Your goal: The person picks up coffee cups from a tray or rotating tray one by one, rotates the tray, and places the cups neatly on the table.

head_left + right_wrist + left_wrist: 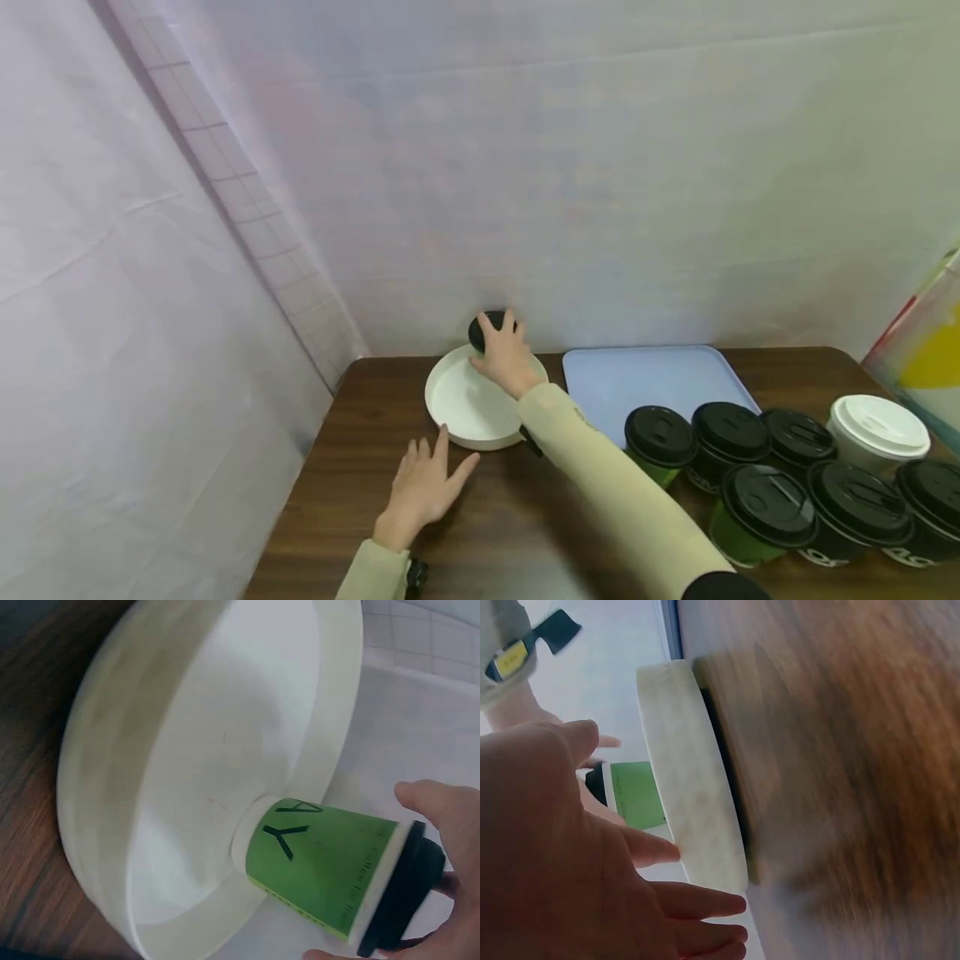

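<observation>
A green paper cup (pixel 319 862) with a black lid (pixel 401 889) stands upright inside a round white tray (pixel 468 408), near its far rim. Over the lid, my right hand (pixel 504 354) has its fingers spread. The right wrist view shows a gap between one fingertip and the lid's edge; part of that hand lies out of frame. My left hand (pixel 423 487) is at the tray's near side, fingers extended. In the left wrist view, one left fingertip (pixel 667 851) is right at the tray's outer wall.
On the right of the wooden table (pixel 360 467) stand several lidded cups, among them a green one (pixel 757 517) and one with a white lid (pixel 877 425). Behind them lies a light-blue rectangular tray (pixel 652 375). A white cloth wall (pixel 525 208) rises behind the table.
</observation>
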